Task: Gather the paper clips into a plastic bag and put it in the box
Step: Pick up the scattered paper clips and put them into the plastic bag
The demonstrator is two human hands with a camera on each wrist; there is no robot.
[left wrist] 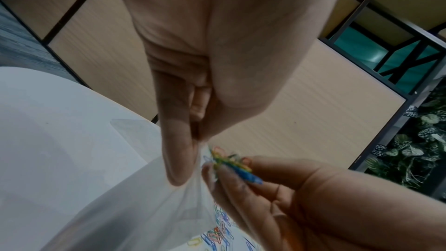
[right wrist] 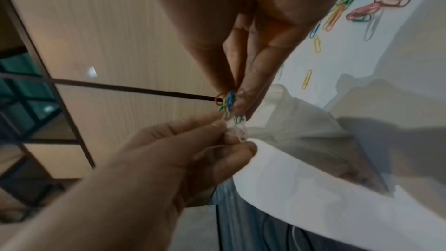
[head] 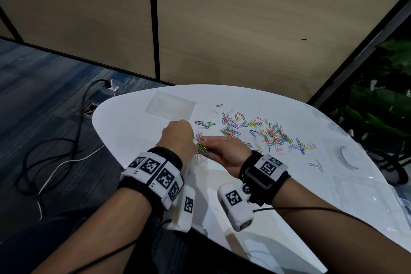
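Several coloured paper clips lie scattered over the white table. My left hand pinches the rim of a clear plastic bag and holds it up above the table. My right hand pinches a small bunch of paper clips at the bag's mouth. In the right wrist view the bunch of clips sits between my right fingertips, just above the left hand's grip on the bag. A clear plastic box lies at the far left of the table.
Another clear plastic piece with a round mark lies at the table's right edge. Black and white cables trail over the blue carpet on the left. Beige partition panels stand behind the table; plants are at the right.
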